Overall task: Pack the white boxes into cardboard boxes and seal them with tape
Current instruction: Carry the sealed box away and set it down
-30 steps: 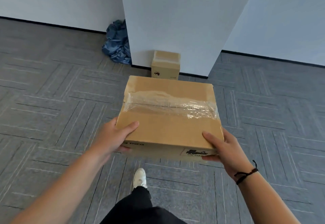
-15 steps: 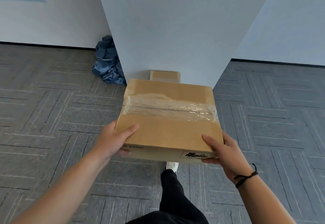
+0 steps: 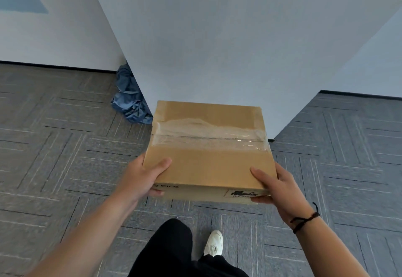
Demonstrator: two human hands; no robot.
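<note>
You are carrying a cardboard box out in front of you, above the carpeted floor, and both grips are clamping its near corners. Your left hand is holding the near left corner, thumb lying on the top and fingers curling underneath. Your right hand is doing the same at the near right corner, with a dark cord bracelet sitting on that wrist. The box is plain brown, flaps shut, and a wide band of clear tape is running wrinkled across the seam beyond your thumbs. On the side facing you, "PICO" is showing just beside your left grip; a small black-printed label is sitting by your right grip, its words too blurred to read. Past the box a white wall corner is standing directly ahead. A crumpled blue cloth is lying at its foot, beyond your left grip. Below, your black trouser leg and white shoe are showing.
</note>
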